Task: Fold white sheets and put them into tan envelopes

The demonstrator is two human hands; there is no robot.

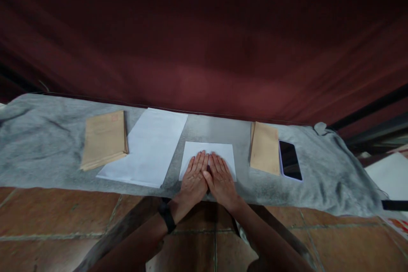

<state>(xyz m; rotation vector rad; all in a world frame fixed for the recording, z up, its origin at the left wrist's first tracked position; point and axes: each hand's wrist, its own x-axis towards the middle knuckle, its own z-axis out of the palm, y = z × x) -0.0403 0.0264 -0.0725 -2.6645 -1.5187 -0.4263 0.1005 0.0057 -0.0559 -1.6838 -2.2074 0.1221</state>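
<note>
A white sheet of paper (193,148), which looks folded, lies on the grey cloth in front of me. My left hand (195,178) rests flat on its left half, fingers stretched out and pointing away from me. Beside it, my right hand (220,178) lies flat on the right half, its thumb touching the left hand. Both palms cover the near middle of the paper. Left of them is a stack of larger white paper sheets (149,146), set at a slant.
Brown envelopes (105,136) overlap the big sheets at left; more brown envelopes (265,148) lie at right beside a phone (290,159). The grey cloth (219,129) covers a narrow surface. A dark red curtain (197,80) hangs behind it, and tiled floor (57,212) shows below.
</note>
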